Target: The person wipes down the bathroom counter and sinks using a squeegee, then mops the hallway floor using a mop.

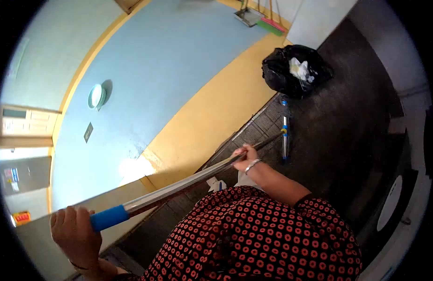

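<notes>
A floor squeegee runs across the view, its silver pole (179, 186) ending in a blue grip (109, 218) at lower left. My left hand (76, 236) is wrapped round the end of that grip. Farther down the pole, my right hand (245, 158) is closed round it, with a bracelet at the wrist. The squeegee's narrow silver head (285, 140), with blue ends and a yellow joint, lies on the dark floor (329, 150). Just beyond the head sits a black garbage bag (278, 77), open at the top, with crumpled white waste (299, 69) inside.
A yellow and blue floor (179, 70) stretches to the left beyond a ridged strip (249, 133). On it stands a pale green basin (97, 97). A dustpan (249, 17) and a broom with green bristles (271, 26) lean at the far wall. A wall borders the right side.
</notes>
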